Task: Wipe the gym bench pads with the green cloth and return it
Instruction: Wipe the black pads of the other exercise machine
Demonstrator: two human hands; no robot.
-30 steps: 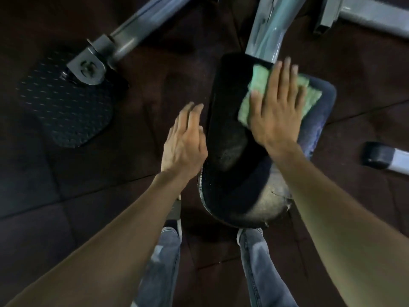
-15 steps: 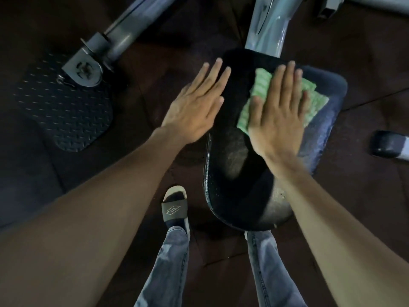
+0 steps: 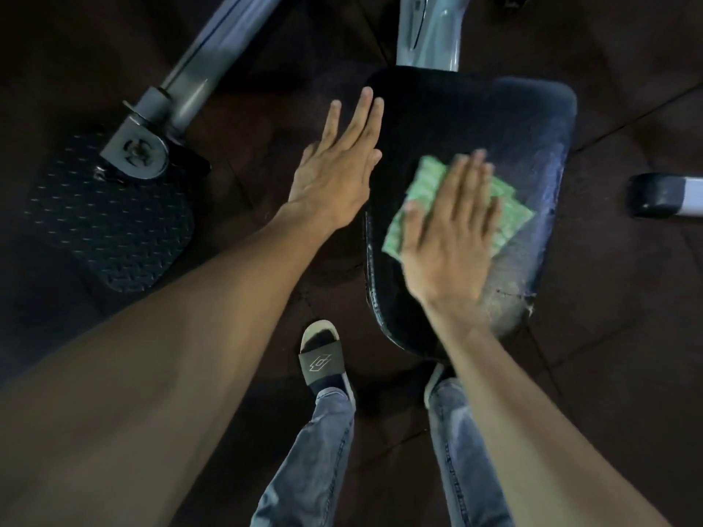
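A dark padded bench seat [image 3: 471,119] fills the middle right of the head view, worn pale at its near right corner. On it lies the folded green cloth [image 3: 426,184], pressed flat under my right hand [image 3: 452,230], whose fingers are blurred by motion. The palm hides most of the cloth's middle. My left hand [image 3: 338,173] lies flat with fingers straight at the pad's left edge, holding nothing.
A grey metal post [image 3: 428,28] rises behind the pad. A grey frame tube [image 3: 182,85] ends at a ribbed black footplate [image 3: 110,218] on the left. A black-capped bar end [image 3: 662,195] sticks in at the right. My sandalled foot [image 3: 323,359] stands on dark floor tiles.
My right hand has slid the cloth from the pad's far end toward me. My left hand has risen from beside the pad to its left edge. The view has shifted closer.
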